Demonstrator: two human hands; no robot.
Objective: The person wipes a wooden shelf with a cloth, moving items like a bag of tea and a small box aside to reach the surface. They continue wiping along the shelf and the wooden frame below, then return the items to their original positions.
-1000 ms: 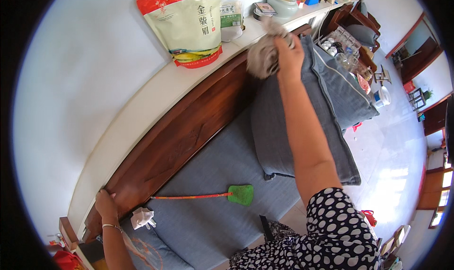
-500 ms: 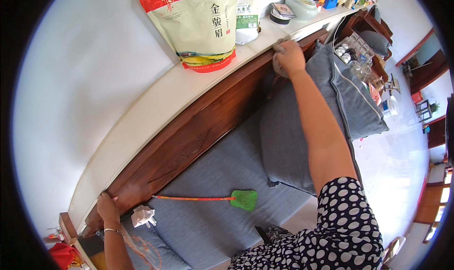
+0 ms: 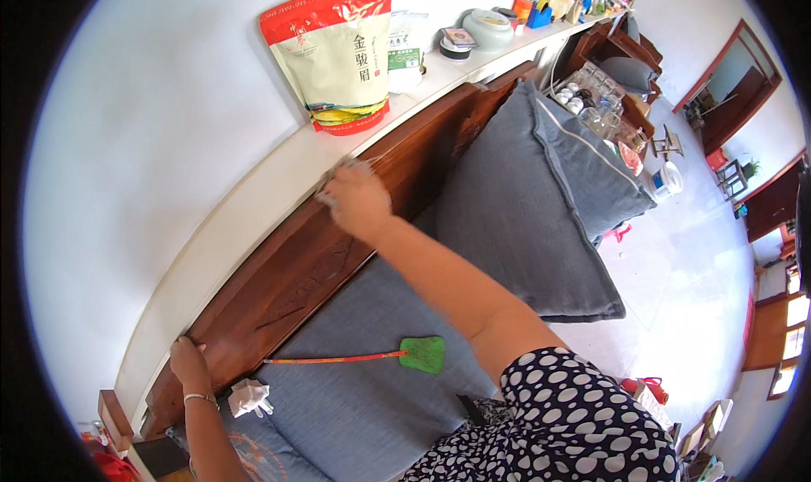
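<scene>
My right hand point(image 3: 361, 201) is closed on a crumpled grey cloth point(image 3: 348, 165), pressed to the top edge of the dark wooden sofa backrest point(image 3: 312, 266). Motion blurs the hand and cloth a little. At the lower left, my left hand point(image 3: 189, 365) grips the same backrest near its end, fingers over the top edge and thumb on the front. Below it, a crumpled white tissue point(image 3: 250, 397) lies on the grey seat cushion point(image 3: 338, 402). A fly swatter point(image 3: 421, 354) with a green head and red stick lies on the seat too.
A white ledge point(image 3: 241, 203) runs behind the backrest. It bears a red and cream pouch point(image 3: 338, 68), a white and green bag point(image 3: 405, 55), a pale green jar point(image 3: 488, 31) and small items. Large grey cushions point(image 3: 515, 203) lean at the right; glassware point(image 3: 604, 117) stands beyond.
My right hand has slid the cloth along the backrest's top edge toward the left and nearer. The left hand stays on the backrest. The view has shifted slightly.
</scene>
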